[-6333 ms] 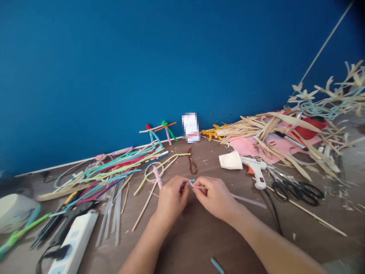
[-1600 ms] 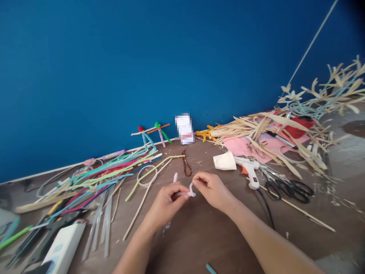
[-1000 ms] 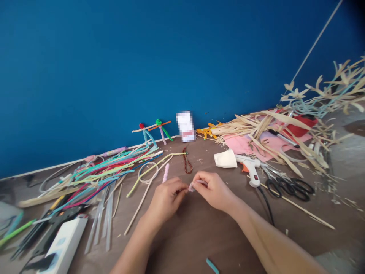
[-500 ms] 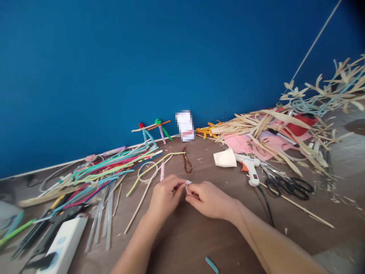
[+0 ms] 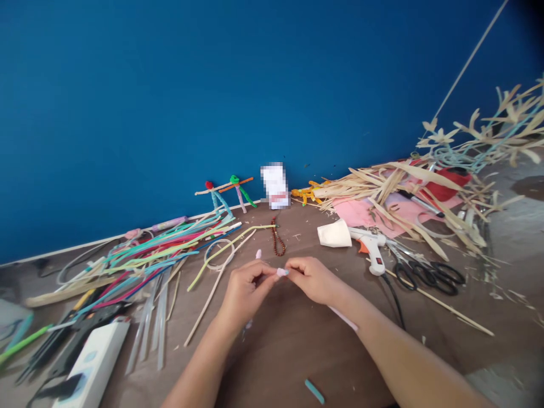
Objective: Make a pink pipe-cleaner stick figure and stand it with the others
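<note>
Centrally, 2 hands point(image 5: 246, 286) point(image 5: 312, 279), 1 lilac pc point(image 5: 281, 272) btwn them

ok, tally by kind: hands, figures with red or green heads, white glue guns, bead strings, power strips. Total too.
Hands (left hand, right hand): 2
Figures (red-headed figure, green-headed figure): 2
White glue gun: 1
Bead string: 1
Power strip: 1
Total: 7
</note>
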{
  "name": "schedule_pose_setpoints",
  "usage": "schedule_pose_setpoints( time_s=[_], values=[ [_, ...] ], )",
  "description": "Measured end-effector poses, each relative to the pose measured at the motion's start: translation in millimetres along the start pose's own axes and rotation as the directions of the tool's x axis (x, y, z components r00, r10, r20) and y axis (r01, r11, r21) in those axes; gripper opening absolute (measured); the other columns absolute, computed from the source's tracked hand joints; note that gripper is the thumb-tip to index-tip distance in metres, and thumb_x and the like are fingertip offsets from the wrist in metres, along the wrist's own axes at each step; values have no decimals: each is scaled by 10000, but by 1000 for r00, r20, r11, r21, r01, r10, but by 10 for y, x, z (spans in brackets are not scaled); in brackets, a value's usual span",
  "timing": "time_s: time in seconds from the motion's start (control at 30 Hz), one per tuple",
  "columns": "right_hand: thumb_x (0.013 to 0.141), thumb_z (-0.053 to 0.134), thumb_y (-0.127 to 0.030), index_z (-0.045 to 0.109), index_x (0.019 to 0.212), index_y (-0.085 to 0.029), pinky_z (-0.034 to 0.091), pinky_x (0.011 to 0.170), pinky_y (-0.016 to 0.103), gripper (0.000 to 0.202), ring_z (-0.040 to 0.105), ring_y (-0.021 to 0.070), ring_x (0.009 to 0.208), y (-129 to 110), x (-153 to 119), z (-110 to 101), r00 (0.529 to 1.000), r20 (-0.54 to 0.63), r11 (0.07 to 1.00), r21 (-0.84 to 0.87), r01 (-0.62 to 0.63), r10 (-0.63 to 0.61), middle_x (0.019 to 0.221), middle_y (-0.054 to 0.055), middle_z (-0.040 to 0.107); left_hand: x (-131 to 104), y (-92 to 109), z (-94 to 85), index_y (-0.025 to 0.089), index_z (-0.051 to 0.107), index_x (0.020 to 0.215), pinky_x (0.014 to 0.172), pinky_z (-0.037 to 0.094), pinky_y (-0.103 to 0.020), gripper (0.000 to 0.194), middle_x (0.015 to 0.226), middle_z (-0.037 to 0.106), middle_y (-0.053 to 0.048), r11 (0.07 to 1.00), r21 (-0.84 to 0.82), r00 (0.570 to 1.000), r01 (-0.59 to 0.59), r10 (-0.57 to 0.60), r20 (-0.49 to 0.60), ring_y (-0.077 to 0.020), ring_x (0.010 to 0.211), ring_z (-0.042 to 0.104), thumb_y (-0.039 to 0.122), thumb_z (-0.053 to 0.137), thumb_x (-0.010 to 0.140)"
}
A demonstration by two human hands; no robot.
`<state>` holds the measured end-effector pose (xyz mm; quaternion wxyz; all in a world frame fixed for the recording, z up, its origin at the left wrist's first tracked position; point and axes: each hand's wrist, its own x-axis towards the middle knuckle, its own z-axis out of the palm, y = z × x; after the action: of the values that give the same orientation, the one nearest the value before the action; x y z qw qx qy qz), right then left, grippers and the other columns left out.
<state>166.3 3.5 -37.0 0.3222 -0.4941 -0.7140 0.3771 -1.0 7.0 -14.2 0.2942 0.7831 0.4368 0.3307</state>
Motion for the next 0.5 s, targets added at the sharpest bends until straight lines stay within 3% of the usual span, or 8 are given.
schedule_pose_setpoints(
  time_s=[0.1,0.27,0.37,0.5],
  values=[
    [784,415,-255,569,660,-163,306,496,199,218,438,94,512,-24,-35,11,998,60,998,-57,-6,10,528,-29,494,1,-45,23,157,628,721,576,379,-223,177,609,569,-20,998,50,998,33,-30,-61,-112,566,487,286,509,739],
    [764,427,-139,556,953,-198,373,663,236,236,532,136,738,-141,-66,27,993,-77,996,8,86,-86,827,28,606,-8,-41,64,167,640,760,566,366,-216,186,619,563,-16,999,22,997,41,-39,-63,-108,563,475,299,511,738],
    [773,419,-139,579,885,-188,372,699,247,201,529,147,777,-173,-63,30,983,-122,990,4,139,-138,846,40,605,-11,-14,74,153,621,756,516,345,-201,209,601,549,-2,993,-36,990,115,-118,-76,-99,532,451,334,521,724],
    [784,406,-150,576,780,-176,367,635,223,172,517,130,694,-129,-45,29,978,-178,994,-22,104,-107,748,22,592,9,30,36,140,578,691,503,342,-194,277,559,510,13,968,-144,978,204,-196,66,-96,525,454,359,429,774]
  ],
)
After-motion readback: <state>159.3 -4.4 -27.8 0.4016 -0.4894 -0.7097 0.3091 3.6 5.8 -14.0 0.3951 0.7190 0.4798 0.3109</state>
